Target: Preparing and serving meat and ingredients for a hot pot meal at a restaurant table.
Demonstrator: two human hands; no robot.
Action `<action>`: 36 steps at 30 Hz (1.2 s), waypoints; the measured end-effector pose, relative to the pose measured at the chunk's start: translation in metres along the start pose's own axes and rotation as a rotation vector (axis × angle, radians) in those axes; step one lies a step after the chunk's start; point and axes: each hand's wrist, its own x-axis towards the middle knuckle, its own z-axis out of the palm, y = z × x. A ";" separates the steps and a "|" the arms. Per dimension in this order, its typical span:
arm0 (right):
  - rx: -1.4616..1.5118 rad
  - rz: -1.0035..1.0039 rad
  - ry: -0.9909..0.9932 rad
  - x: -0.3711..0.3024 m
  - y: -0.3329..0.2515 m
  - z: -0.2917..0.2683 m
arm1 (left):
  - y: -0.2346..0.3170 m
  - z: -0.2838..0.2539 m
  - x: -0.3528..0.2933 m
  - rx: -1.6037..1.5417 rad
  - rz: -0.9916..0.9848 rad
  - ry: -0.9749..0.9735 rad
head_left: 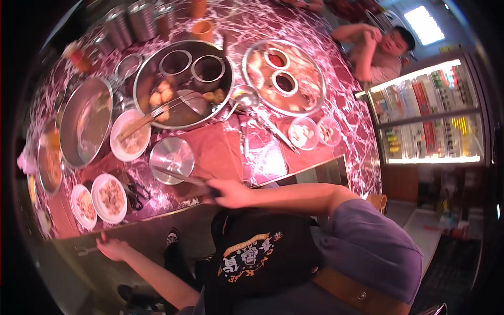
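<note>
My right hand [228,194] is closed around the dark end of a long, thin metal utensil [181,176]. The utensil's far end reaches into a shiny metal bowl [172,149] near the counter's front edge; I cannot make out its exact kind. Below that edge, at the left, my left hand [113,249] holds nothing, its fingers apart. Nearest to it, up on the counter, are two white bowls of chopped food, one round bowl [109,198] and a smaller bowl [84,206]. Black-handled scissors [136,197] lie beside them.
A large round pot [137,97] holds broth, fried balls and a wire skimmer. Behind the bowls stand a deep metal basin [86,121] and a white bowl [139,149] with wooden chopsticks. A food tray [247,68] sits farther right. Another person [386,50] is beyond the counter.
</note>
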 end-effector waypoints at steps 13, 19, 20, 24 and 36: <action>0.578 0.533 1.302 -0.259 0.135 -0.151 | 0.002 0.102 -0.448 0.116 -0.264 -1.746; 0.741 0.576 1.543 -0.284 0.184 -0.193 | -0.027 0.199 -0.564 0.121 0.244 -1.761; 0.703 0.537 1.507 -0.288 0.193 -0.206 | -0.029 0.208 -0.572 0.190 0.265 -1.729; 0.675 0.573 1.387 -0.285 0.228 -0.264 | -0.033 0.206 -0.591 0.468 0.638 -1.544; -0.423 0.770 0.742 -0.309 0.220 -0.392 | 0.016 0.145 -0.564 0.534 0.766 -1.311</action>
